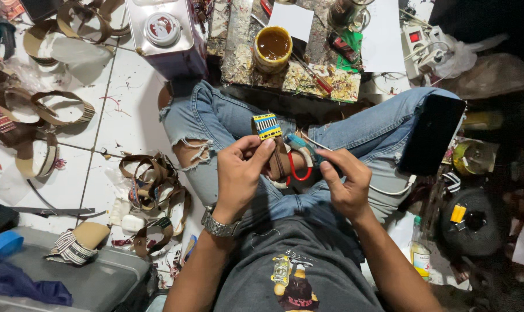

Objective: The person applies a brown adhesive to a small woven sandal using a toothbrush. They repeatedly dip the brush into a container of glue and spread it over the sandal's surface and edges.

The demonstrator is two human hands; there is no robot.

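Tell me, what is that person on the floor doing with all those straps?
A person sits cross-legged on the tiled floor. Their left hand pinches a brown strap with a striped woven patch at its top. Their right hand holds the other end, near a pair of red-handled scissors resting in their lap. A pile of brown straps lies beside their left knee. An open tin of brown glue sits on a stained board in front of them.
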